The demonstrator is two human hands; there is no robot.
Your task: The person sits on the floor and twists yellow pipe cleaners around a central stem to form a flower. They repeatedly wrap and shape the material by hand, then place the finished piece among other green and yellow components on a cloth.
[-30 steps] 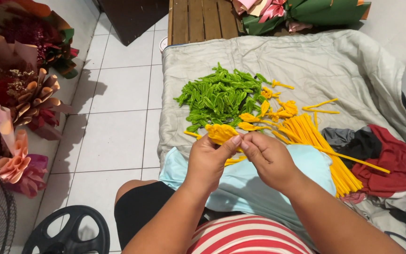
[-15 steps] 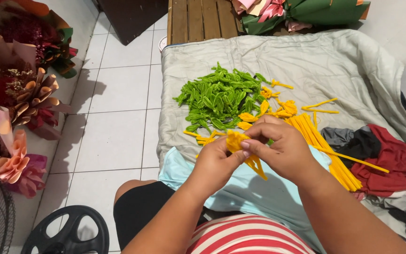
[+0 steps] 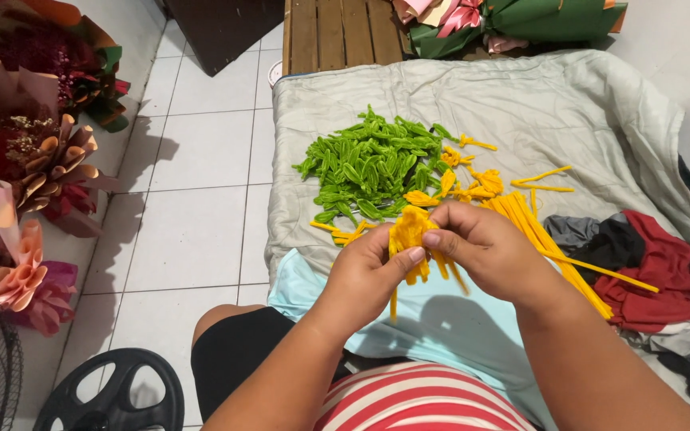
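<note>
Both hands meet at the near centre of the scene, above a light blue cloth (image 3: pixel 449 319) spread over the lap. The left hand (image 3: pixel 365 275) and the right hand (image 3: pixel 485 247) together hold a yellow bundle (image 3: pixel 410 231) of bent, fuzzy yellow stems. The left grip is closed on the lower part of the bundle, thumb pressed against its front. The right grip is closed on the upper right part, fingertips (image 3: pixel 433 238) pinching the folded stems. Several loose ends hang below the hands (one long end drops straight down between the wrists).

The bundle sits in the air, just near of the material laid out on a grey quilt (image 3: pixel 600 112). On the quilt, far of the hands, lies a pile of green folded stems (image 3: pixel 365 164). To its right lie scattered yellow folded pieces (image 3: pixel 469 179). A row of straight yellow stems (image 3: pixel 545 239) runs from beside the right hand toward the near right, passing under the right wrist.

At the right edge of the quilt lies a heap of clothing (image 3: pixel 648 271) in red, grey and black. The white tiled floor (image 3: pixel 193 231) lies to the left. Wrapped bouquets (image 3: pixel 33 152) stand along the left edge. A black fan grille (image 3: pixel 113 395) lies at the near left. A wooden pallet (image 3: pixel 341 32) sits at the far side, with green wrapped bouquets (image 3: pixel 537 20) to its right.
</note>
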